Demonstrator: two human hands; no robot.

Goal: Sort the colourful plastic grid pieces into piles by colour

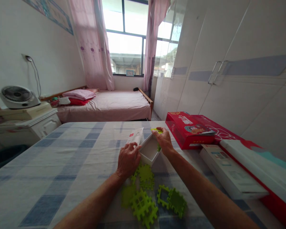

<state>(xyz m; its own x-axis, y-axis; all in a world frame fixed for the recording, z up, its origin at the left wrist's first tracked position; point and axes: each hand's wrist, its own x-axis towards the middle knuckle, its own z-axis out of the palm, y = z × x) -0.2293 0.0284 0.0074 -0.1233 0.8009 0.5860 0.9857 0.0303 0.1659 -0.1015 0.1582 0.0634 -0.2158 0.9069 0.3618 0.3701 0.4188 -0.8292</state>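
A small open white box (149,149) sits tilted cornerwise on the table between my hands. My left hand (130,159) is closed on the box's left wall, its fingers curled by the rim. At the box's far right corner, my right hand (164,140) pinches a yellow-green interlocking foam-like tile (156,130); more green shows under its fingers by the box wall. Behind my left fingers stands a clear-and-white packet (135,136) with a red mark. Several green notched tiles (146,174) lie in front of the box, some with window-like cutouts (140,201).
A checked cloth covers the table (69,152). Red boxes (190,130) and a long white box (231,171) stand on the right side. Beyond the table are a bed (114,101) and a wardrobe (205,41); a fan (19,93) stands at left.
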